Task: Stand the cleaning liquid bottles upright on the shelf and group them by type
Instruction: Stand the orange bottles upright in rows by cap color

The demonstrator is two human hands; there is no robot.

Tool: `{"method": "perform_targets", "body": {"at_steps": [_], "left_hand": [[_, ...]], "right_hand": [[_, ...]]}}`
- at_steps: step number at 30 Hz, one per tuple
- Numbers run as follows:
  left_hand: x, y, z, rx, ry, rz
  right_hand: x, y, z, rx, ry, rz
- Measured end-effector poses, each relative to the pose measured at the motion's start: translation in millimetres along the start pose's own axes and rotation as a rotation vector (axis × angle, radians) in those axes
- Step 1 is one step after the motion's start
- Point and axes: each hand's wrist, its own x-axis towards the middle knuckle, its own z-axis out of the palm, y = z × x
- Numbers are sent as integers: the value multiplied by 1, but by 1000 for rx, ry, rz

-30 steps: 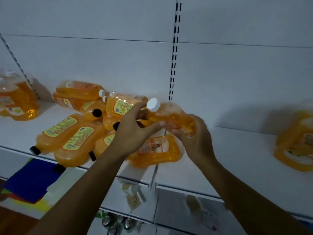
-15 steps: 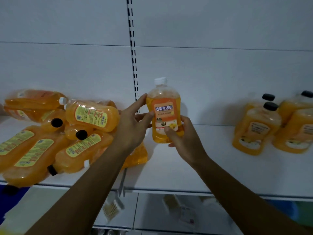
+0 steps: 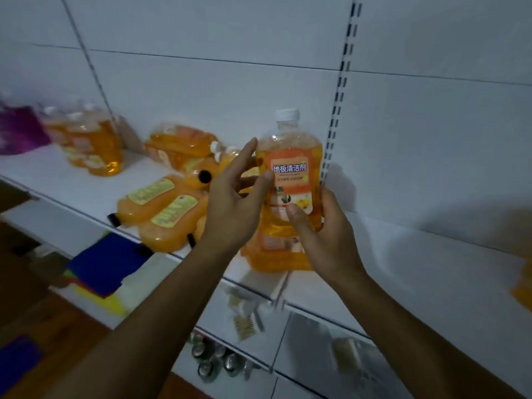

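I hold an orange cleaning liquid bottle with a white cap [image 3: 290,168] upright above the white shelf [image 3: 403,272]. My right hand [image 3: 325,237] grips its lower part. My left hand [image 3: 233,208] touches its left side with the thumb on the label, fingers spread. A similar bottle [image 3: 273,251] lies flat beneath it on the shelf. A pile of orange bottles with black caps and yellow labels [image 3: 164,208] lies on its side to the left. More fallen bottles [image 3: 181,145] lie behind that pile. Several upright orange bottles [image 3: 89,145] stand at the far left.
A purple item [image 3: 17,131] sits at the shelf's far left. At the right edge, an orange bottle [image 3: 522,286] is partly in view. Below are lower shelves with blue and yellow cloths [image 3: 103,263], small packets [image 3: 244,318] and cans [image 3: 213,358]. A slotted upright [image 3: 336,110] runs behind the held bottle.
The bottle went from tilted over the pile to upright in both hands. The view has swung back left, so the upright black-cap bottles on the right are nearly out of frame.
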Motion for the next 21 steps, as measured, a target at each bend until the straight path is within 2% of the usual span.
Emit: {"method": "perform_targets", "body": {"at_steps": [5,9,16,21], "left_hand": [[-14,-10,-102,149,193,-13],[-16,-27,-180,190,265,-27],[19,-73,-299,207,272,-49],[54,-103,-346,235,269,-58]], "right_hand": [[-1,-31,96,37,-233,-81],[-2,-55,175,85,-327,-101],[27,-89,304,54,-379,-65],[69,-104,362,-137,-451,-35]]}}
